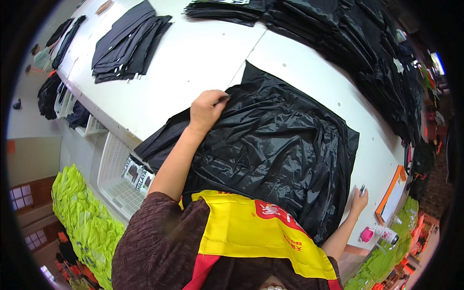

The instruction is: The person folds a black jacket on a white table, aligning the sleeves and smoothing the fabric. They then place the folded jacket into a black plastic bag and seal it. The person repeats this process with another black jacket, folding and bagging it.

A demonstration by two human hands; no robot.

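A shiny black garment (270, 140) of thin, crinkled fabric lies spread over the white table in front of me, its lower part reaching my yellow apron. My left hand (205, 110) is closed in a pinch on the garment's upper left edge. Off the garment's right side, my right hand (358, 200) rests low at the table's right part. Its fingers are closed around a small dark pointed tool (363, 187), of which only the tips show, so its exact kind is unclear.
Folded black garments form a stack (128, 43) at the far left and a large pile (333, 38) along the far right. A white plastic basket (113, 169) with printed packets stands beside the table's left edge. An orange-framed tray (390, 195) and a bottle (386, 235) are at right.
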